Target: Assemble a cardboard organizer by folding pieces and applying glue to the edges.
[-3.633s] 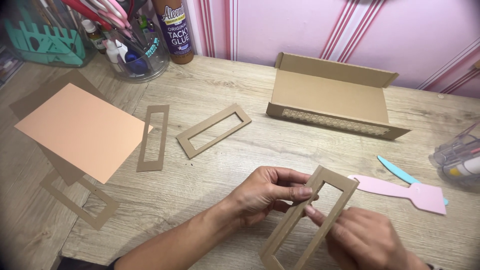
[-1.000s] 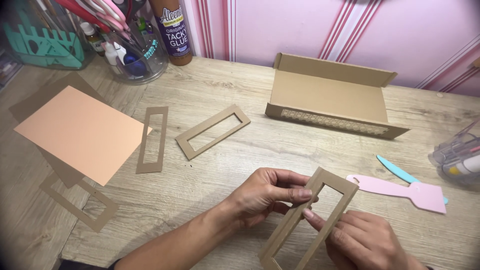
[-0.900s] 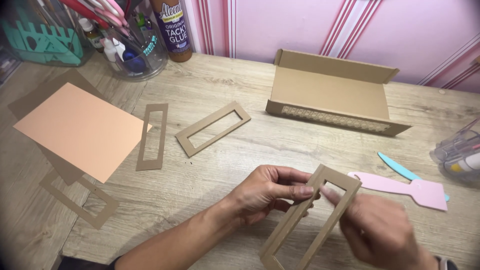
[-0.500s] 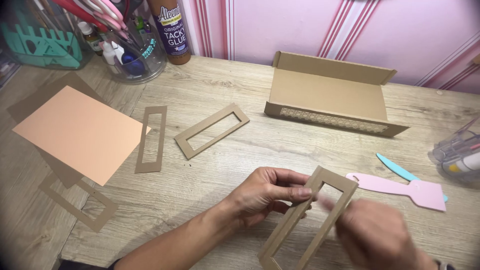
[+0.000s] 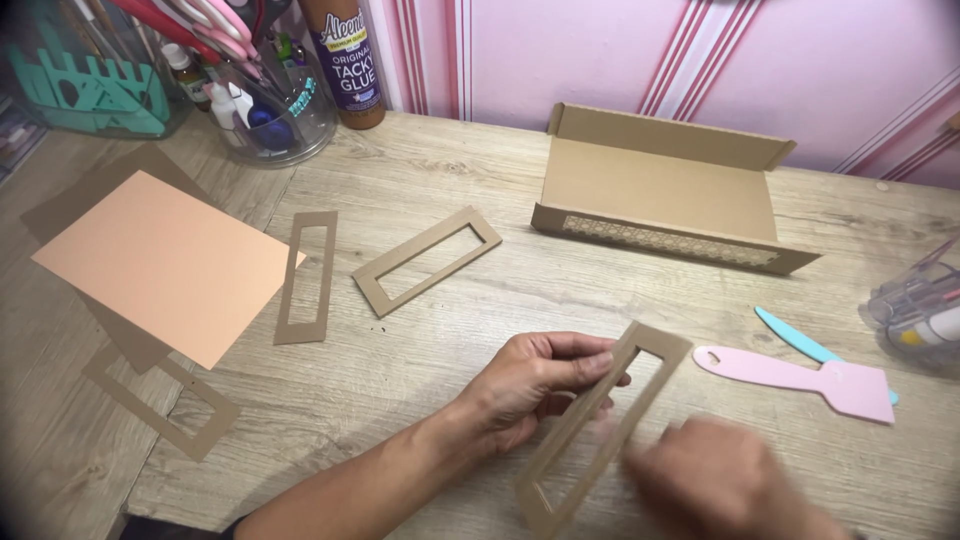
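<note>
While the left hand (image 5: 530,385) pinches the long side of a brown cardboard frame (image 5: 600,425) between thumb and fingers, holding it tilted above the front edge of the wooden bench (image 5: 600,290), the right hand (image 5: 725,485) is blurred just beside the frame's lower right, and I cannot tell whether it grips anything. Two more frames (image 5: 425,260) lie flat mid-bench, an open cardboard box (image 5: 665,190) near the back edge.

Brown cardboard window frame (image 5: 603,425), tilted diagonally, pinched along its left edge
</note>
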